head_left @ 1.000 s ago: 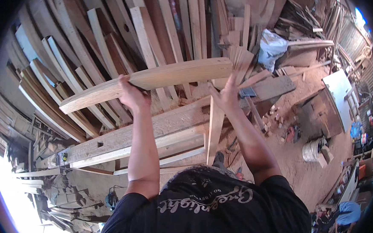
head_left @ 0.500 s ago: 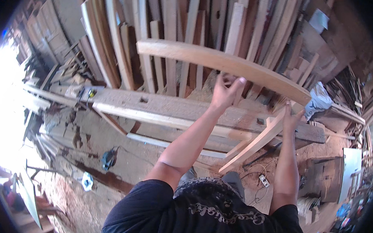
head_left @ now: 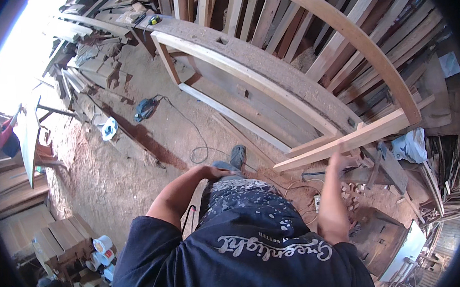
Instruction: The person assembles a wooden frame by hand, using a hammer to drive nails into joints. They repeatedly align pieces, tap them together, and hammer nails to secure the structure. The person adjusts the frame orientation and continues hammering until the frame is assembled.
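My left hand (head_left: pixel 217 171) lies against my trousers at the thigh, fingers stretched along the cloth and partly hard to see. My right hand (head_left: pixel 340 161), slightly blurred, is just below the pale end piece (head_left: pixel 320 151) of a wooden frame; its thumb stands away from the fingers, and I cannot tell whether it touches the wood. The long frame (head_left: pixel 247 76) leans along a thick wooden bench beam (head_left: pixel 267 65). A plank (head_left: pixel 363 35), looking bowed in this view, has its near end at the end piece's far right; neither hand holds it.
Upright boards (head_left: pixel 269 15) stand in rows behind the bench beam. A blue power tool (head_left: pixel 145 109) with a cord lies on the dusty floor, left of my foot (head_left: pixel 237 156). A power strip (head_left: pixel 318 202), a wooden cabinet (head_left: pixel 375 240) and a white bag (head_left: pixel 409 145) are at right.
Both hands have come off the plank, which now rests by the frame's end. My left hand has dropped to my thigh; my right is lower. The view has swung left and down.
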Demonstrator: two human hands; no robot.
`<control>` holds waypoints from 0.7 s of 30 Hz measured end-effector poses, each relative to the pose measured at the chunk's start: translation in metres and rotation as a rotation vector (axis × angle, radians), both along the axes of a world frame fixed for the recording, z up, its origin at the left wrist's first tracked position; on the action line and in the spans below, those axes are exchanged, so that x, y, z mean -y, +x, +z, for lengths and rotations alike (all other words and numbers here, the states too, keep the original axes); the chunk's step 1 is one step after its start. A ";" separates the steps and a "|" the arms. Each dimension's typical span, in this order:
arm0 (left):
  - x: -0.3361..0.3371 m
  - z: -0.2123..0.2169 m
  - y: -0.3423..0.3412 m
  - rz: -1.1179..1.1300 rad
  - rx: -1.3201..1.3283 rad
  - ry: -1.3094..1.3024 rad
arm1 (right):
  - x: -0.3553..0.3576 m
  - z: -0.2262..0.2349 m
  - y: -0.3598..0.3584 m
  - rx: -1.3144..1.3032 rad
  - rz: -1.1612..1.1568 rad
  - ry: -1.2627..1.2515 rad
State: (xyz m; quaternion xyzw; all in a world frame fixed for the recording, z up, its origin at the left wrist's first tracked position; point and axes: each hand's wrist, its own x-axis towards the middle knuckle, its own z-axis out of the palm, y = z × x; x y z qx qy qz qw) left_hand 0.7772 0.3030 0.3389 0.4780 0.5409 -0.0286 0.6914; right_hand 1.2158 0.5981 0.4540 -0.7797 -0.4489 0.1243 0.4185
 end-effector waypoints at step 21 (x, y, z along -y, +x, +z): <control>0.122 0.488 -0.121 0.844 -0.198 1.955 | 0.355 -0.193 0.028 -0.106 0.800 -1.115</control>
